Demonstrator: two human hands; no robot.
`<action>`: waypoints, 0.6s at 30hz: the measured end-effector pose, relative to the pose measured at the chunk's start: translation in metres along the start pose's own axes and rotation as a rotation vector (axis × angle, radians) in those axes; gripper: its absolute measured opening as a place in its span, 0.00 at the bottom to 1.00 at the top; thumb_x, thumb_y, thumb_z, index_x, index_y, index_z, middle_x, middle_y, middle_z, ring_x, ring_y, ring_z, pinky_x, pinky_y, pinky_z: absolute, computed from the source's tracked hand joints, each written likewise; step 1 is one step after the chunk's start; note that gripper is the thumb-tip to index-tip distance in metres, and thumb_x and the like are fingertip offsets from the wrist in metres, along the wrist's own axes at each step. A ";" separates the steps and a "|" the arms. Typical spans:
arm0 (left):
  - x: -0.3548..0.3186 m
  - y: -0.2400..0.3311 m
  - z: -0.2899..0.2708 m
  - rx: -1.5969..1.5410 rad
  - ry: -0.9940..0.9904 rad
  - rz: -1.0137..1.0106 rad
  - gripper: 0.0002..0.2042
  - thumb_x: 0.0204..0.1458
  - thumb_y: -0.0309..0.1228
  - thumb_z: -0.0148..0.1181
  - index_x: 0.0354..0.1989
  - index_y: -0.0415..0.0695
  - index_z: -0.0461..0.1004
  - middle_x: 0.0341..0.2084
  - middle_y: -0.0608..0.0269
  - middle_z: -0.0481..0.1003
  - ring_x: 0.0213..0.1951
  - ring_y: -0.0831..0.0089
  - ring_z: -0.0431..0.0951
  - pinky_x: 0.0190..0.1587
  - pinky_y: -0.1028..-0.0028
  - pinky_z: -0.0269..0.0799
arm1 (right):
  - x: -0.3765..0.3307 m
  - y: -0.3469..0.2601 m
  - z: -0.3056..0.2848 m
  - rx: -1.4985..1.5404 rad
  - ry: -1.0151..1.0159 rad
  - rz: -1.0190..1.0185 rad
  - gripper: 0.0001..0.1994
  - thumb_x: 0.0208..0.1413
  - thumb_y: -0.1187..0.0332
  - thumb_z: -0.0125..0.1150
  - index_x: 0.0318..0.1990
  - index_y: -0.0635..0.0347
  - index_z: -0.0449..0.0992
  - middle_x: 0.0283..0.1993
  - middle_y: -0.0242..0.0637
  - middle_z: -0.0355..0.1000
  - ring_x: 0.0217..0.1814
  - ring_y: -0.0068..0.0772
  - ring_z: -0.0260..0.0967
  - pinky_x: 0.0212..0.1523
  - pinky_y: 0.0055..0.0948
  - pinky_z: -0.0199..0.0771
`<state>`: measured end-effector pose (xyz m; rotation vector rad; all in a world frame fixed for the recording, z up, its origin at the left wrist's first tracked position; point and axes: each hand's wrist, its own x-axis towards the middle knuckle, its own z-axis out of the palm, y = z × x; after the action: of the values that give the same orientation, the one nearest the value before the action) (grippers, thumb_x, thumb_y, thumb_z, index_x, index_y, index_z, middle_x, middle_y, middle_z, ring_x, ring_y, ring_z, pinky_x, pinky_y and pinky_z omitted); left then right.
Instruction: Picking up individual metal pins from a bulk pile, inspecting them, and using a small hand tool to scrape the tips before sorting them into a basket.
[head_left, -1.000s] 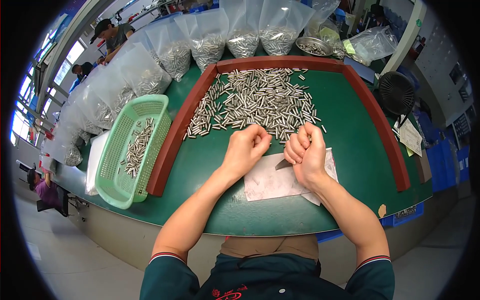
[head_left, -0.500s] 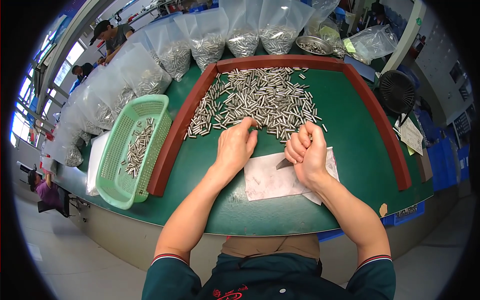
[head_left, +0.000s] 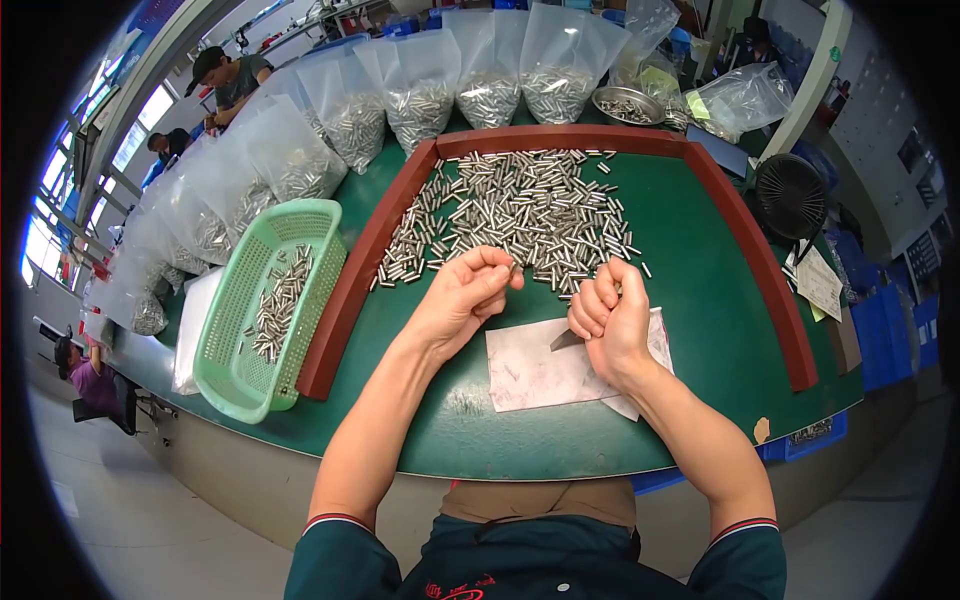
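Observation:
My left hand (head_left: 468, 295) pinches a small silver metal pin (head_left: 514, 268) at the near edge of a pile of silver pins (head_left: 520, 215) on the green table (head_left: 700, 290). My right hand (head_left: 610, 315) is closed around a small dark blade (head_left: 566, 340) whose tip juts out to the left, over a white sheet of paper (head_left: 535, 365). The two hands are a short gap apart, just in front of the pile.
A red-brown frame (head_left: 350, 290) borders the pile on three sides. A light green basket (head_left: 265, 305) with several pins stands at the left. Clear bags of pins (head_left: 420, 100) line the back and left. A black fan (head_left: 790, 195) sits at right. Other people work at far left.
My left hand reached forward to the pile's edge and now holds a pin between its fingertips. My right hand stayed over the paper with the blade.

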<state>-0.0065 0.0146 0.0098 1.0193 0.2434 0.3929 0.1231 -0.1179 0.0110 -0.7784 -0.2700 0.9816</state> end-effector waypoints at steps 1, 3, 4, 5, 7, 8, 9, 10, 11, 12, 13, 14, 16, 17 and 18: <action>-0.001 -0.002 0.001 -0.037 -0.006 -0.015 0.08 0.50 0.28 0.54 0.37 0.42 0.69 0.26 0.65 0.69 0.18 0.87 0.54 0.21 0.87 0.49 | 0.001 0.001 -0.002 -0.002 -0.002 0.002 0.17 0.54 0.62 0.35 0.13 0.52 0.48 0.07 0.27 0.42 0.08 0.19 0.35 0.09 0.22 0.37; -0.001 -0.006 0.000 -0.059 -0.013 -0.031 0.08 0.50 0.28 0.54 0.38 0.41 0.70 0.26 0.64 0.69 0.19 0.86 0.55 0.21 0.86 0.51 | 0.001 0.001 -0.001 -0.001 0.003 0.001 0.17 0.54 0.62 0.35 0.13 0.52 0.48 0.07 0.27 0.42 0.08 0.19 0.35 0.09 0.22 0.37; -0.001 -0.007 -0.001 -0.059 -0.012 -0.029 0.08 0.50 0.28 0.54 0.38 0.41 0.70 0.26 0.64 0.69 0.19 0.86 0.55 0.21 0.86 0.51 | 0.001 0.001 0.000 0.002 0.011 0.003 0.17 0.54 0.62 0.35 0.14 0.52 0.48 0.07 0.27 0.42 0.07 0.19 0.35 0.09 0.22 0.37; 0.000 -0.008 -0.002 -0.067 -0.012 -0.029 0.07 0.50 0.27 0.54 0.37 0.41 0.70 0.27 0.64 0.70 0.19 0.86 0.56 0.21 0.86 0.51 | 0.000 0.001 0.001 0.001 0.009 0.004 0.17 0.54 0.62 0.35 0.14 0.52 0.48 0.07 0.27 0.42 0.07 0.19 0.35 0.09 0.22 0.37; 0.001 -0.009 -0.002 -0.077 -0.016 -0.030 0.07 0.50 0.27 0.54 0.37 0.41 0.70 0.27 0.64 0.70 0.19 0.86 0.56 0.21 0.86 0.51 | 0.001 0.000 0.001 0.000 0.008 0.000 0.17 0.54 0.62 0.35 0.14 0.52 0.48 0.07 0.27 0.42 0.08 0.19 0.35 0.09 0.22 0.37; 0.000 -0.009 -0.002 -0.091 -0.022 -0.037 0.07 0.50 0.27 0.53 0.37 0.41 0.70 0.27 0.63 0.70 0.19 0.86 0.56 0.21 0.86 0.52 | 0.001 0.001 0.001 -0.001 0.008 -0.001 0.17 0.54 0.62 0.35 0.14 0.52 0.48 0.07 0.27 0.42 0.08 0.19 0.35 0.09 0.22 0.37; 0.001 -0.009 -0.002 -0.106 -0.027 -0.044 0.07 0.50 0.27 0.53 0.37 0.40 0.70 0.27 0.63 0.70 0.19 0.86 0.56 0.21 0.86 0.52 | 0.001 0.001 0.000 0.002 0.008 0.001 0.17 0.54 0.63 0.35 0.14 0.52 0.48 0.07 0.27 0.42 0.08 0.19 0.35 0.09 0.22 0.37; 0.001 -0.009 -0.002 -0.106 -0.026 -0.043 0.07 0.50 0.27 0.53 0.37 0.40 0.70 0.27 0.63 0.70 0.19 0.86 0.56 0.21 0.86 0.52 | 0.001 0.001 0.000 0.005 0.009 0.002 0.17 0.54 0.63 0.35 0.14 0.52 0.48 0.07 0.27 0.42 0.08 0.19 0.35 0.09 0.22 0.37; 0.001 -0.010 -0.002 -0.107 -0.022 -0.052 0.07 0.51 0.27 0.53 0.37 0.40 0.70 0.27 0.63 0.70 0.19 0.86 0.56 0.21 0.86 0.52 | 0.002 0.001 0.000 0.005 0.008 0.003 0.17 0.54 0.63 0.35 0.14 0.52 0.48 0.07 0.27 0.42 0.08 0.19 0.35 0.09 0.22 0.37; 0.001 -0.010 -0.001 -0.107 -0.018 -0.061 0.07 0.51 0.27 0.52 0.37 0.40 0.70 0.27 0.63 0.70 0.19 0.86 0.56 0.22 0.86 0.52 | 0.001 0.001 0.000 0.003 0.005 0.002 0.16 0.54 0.63 0.35 0.14 0.52 0.48 0.07 0.27 0.42 0.08 0.19 0.35 0.09 0.22 0.37; 0.001 -0.009 -0.001 -0.107 -0.016 -0.061 0.07 0.51 0.27 0.52 0.37 0.40 0.70 0.27 0.63 0.70 0.19 0.86 0.56 0.22 0.86 0.52 | 0.001 0.001 0.000 0.002 0.002 0.001 0.16 0.53 0.63 0.35 0.14 0.52 0.48 0.07 0.27 0.43 0.08 0.19 0.35 0.09 0.22 0.37; 0.001 -0.009 -0.001 -0.098 -0.019 -0.060 0.07 0.52 0.27 0.51 0.37 0.40 0.69 0.27 0.63 0.70 0.18 0.86 0.56 0.21 0.86 0.52 | 0.001 0.001 0.000 0.002 0.002 0.002 0.16 0.53 0.63 0.35 0.14 0.52 0.48 0.07 0.27 0.43 0.08 0.19 0.35 0.09 0.22 0.37; 0.001 -0.009 0.000 -0.091 -0.023 -0.064 0.07 0.52 0.27 0.51 0.37 0.39 0.69 0.27 0.63 0.70 0.18 0.86 0.55 0.21 0.86 0.52 | 0.002 0.002 -0.001 -0.001 -0.008 -0.007 0.16 0.54 0.63 0.35 0.14 0.52 0.48 0.07 0.27 0.43 0.08 0.19 0.35 0.09 0.22 0.37; 0.001 -0.008 0.000 -0.069 -0.012 -0.081 0.07 0.53 0.28 0.50 0.37 0.38 0.69 0.26 0.63 0.70 0.18 0.86 0.55 0.21 0.86 0.52 | 0.001 0.001 -0.001 0.000 -0.005 -0.007 0.16 0.54 0.63 0.35 0.14 0.52 0.48 0.07 0.27 0.43 0.08 0.19 0.35 0.09 0.22 0.37; 0.001 -0.007 0.001 -0.046 -0.001 -0.097 0.08 0.53 0.28 0.50 0.38 0.37 0.69 0.26 0.62 0.69 0.17 0.86 0.55 0.21 0.86 0.52 | 0.001 0.001 0.000 -0.007 -0.004 -0.008 0.16 0.54 0.63 0.35 0.14 0.52 0.49 0.07 0.27 0.43 0.08 0.19 0.35 0.09 0.22 0.37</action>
<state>-0.0039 0.0107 0.0040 0.9590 0.2807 0.3090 0.1231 -0.1168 0.0103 -0.7811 -0.2799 0.9749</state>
